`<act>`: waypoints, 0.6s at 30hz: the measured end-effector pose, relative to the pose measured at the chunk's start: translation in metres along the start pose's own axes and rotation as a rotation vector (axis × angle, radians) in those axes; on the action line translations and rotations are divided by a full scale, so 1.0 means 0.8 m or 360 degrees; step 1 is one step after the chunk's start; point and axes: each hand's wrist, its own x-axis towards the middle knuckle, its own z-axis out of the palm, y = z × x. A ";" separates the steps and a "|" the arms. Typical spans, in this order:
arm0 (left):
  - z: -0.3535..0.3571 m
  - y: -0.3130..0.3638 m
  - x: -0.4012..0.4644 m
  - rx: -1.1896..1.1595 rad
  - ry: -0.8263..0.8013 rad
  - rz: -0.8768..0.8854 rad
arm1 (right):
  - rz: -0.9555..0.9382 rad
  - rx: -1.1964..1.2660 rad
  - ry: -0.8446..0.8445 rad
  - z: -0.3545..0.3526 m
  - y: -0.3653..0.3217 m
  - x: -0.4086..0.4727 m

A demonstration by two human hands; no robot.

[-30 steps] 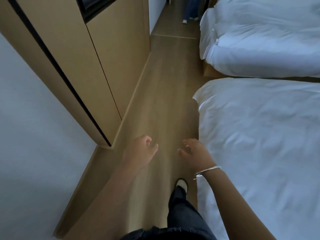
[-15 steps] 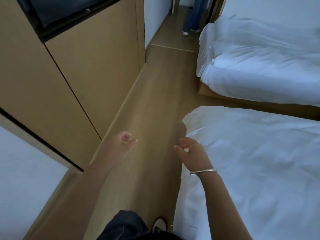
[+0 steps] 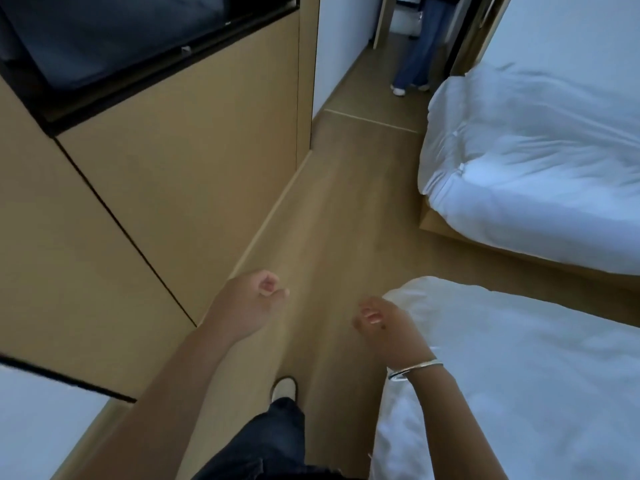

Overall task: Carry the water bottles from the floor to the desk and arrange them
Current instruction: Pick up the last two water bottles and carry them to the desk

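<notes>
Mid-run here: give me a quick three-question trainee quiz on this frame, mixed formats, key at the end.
1. True or false: the left hand is carrying a water bottle.
2. Which wrist wears the silver bangle? A) left B) right
3. Fill in: the near bed lies on the person's ____ side of the wooden floor.

Key: 1 false, both it and the right hand hold nothing, fingers loosely curled, and no bottle is in view; 2 B; 3 right.

Cabinets (image 3: 180, 188) left, two beds (image 3: 519, 375) right, floor (image 3: 346, 209) between
</notes>
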 end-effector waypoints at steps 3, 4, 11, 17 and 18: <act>-0.017 0.021 0.095 0.0135 -0.0031 0.0085 | 0.0041 -0.0026 0.0023 -0.014 -0.021 0.077; -0.023 0.029 0.124 0.0191 -0.0049 0.0128 | 0.0050 -0.0043 0.0017 -0.017 -0.027 0.101; -0.033 0.067 0.274 0.0434 -0.0154 0.0306 | 0.0122 -0.0101 0.0027 -0.043 -0.047 0.234; -0.008 0.074 0.381 0.0466 -0.0293 0.0259 | 0.0183 -0.0152 -0.0068 -0.071 -0.041 0.348; -0.003 0.079 0.405 0.0478 -0.0294 0.0253 | 0.0183 -0.0156 -0.0068 -0.078 -0.038 0.371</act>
